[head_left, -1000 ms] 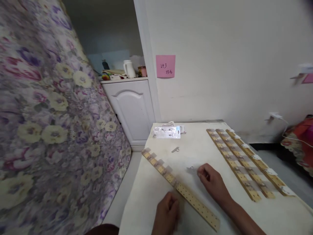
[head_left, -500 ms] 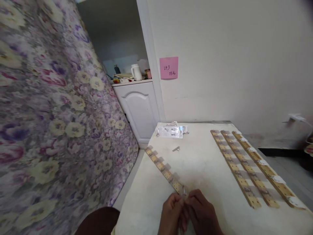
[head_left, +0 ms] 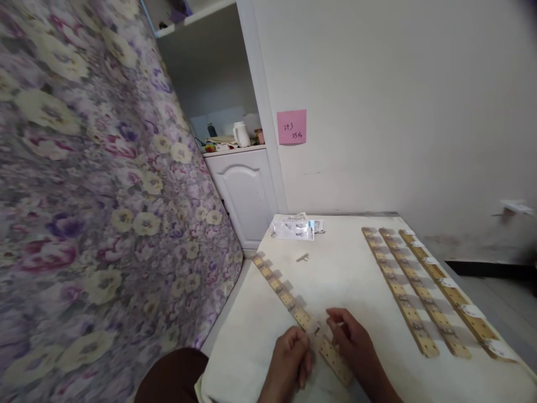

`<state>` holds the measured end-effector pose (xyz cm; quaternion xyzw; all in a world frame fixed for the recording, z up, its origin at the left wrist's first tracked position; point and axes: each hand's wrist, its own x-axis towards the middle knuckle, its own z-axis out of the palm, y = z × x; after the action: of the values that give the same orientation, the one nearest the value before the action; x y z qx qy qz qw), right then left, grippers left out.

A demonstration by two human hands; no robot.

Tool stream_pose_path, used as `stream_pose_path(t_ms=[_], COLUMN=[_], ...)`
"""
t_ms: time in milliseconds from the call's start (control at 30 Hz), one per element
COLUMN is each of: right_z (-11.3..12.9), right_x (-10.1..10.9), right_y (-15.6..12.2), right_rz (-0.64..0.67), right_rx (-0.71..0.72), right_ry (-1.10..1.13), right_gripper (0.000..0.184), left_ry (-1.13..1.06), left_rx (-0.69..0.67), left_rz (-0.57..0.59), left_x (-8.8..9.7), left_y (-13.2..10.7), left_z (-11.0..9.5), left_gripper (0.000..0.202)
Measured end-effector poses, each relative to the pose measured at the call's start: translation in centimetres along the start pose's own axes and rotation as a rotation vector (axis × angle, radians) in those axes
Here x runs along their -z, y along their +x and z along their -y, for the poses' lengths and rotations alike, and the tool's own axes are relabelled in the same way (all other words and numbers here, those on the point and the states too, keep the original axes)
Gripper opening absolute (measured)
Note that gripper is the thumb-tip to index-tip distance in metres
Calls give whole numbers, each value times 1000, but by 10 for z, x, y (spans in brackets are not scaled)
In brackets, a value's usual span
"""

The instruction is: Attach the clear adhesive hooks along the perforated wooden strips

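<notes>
A narrow wooden strip with small holes lies diagonally across the table, with metal clips and clear tabs spaced along it. Near its lower part, a metal clip with a clear tab sits between my hands. My left hand rests at the strip's left edge with curled fingers; whatever they pinch is hidden. My right hand hovers over the strip's right side, thumb and fingers apart and nothing visible in them. Farther back, a loose metal clip lies by itself on the table.
Three more wooden strips with clips lie side by side on the right of the white-covered table. Clear packaging sits at the back edge. A floral curtain hangs at left, and a brown rounded shape stands below it.
My hands have moved apart from their meeting point over the strip's lower end. The right hand has opened and shifted right, uncovering the clip and more of the strip. The view tilted slightly upward.
</notes>
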<state>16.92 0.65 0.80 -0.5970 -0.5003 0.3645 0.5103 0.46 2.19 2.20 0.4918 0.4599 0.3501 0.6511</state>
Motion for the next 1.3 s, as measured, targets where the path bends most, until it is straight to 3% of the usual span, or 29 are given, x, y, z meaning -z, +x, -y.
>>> stream_pose_path(t_ms=[100, 233, 467, 667, 967, 1300], right_z=[4, 13, 14, 10, -2, -14], right_x=[-4, -8, 1, 1, -19, -23], right_y=[-1, -8, -9, -4, 17, 29], right_rz=[39, 11, 25, 86, 102, 78], right_rx=[-35, 28, 65, 71, 75, 44], right_ry=[50, 49, -20, -34, -166, -235], right_gripper=[34, 32, 32, 16, 22, 22], left_ry=[47, 88, 100, 152, 192, 156], left_rx=[-13, -25, -30, -10, -15, 64], left_rz=[27, 15, 36, -19, -185, -172], left_x=[-4, -10, -16, -8, 12, 14], left_y=[-1, -3, -6, -4, 21, 34], left_z=[1, -1, -7, 2, 10, 15], left_gripper=[30, 33, 36, 30, 34, 24])
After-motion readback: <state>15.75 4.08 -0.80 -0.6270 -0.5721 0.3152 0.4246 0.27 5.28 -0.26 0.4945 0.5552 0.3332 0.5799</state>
